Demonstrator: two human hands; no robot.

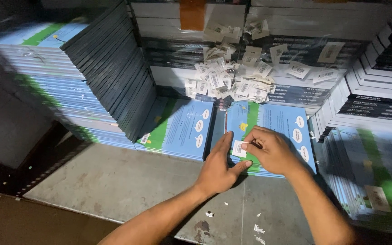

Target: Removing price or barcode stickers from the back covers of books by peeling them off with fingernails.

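Head view: right hand (271, 149) pinches a small white sticker (239, 148) onto the blue-green book (273, 122), while left hand (221, 165) lies flat, fingers apart, beside it. Its long axis runs away from the desk (114, 181) front edge toward the loose labels (232, 77).

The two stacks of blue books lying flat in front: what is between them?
In the head view, only a narrow dark gap separates the left stack from the right stack; the left hand lies beside it.
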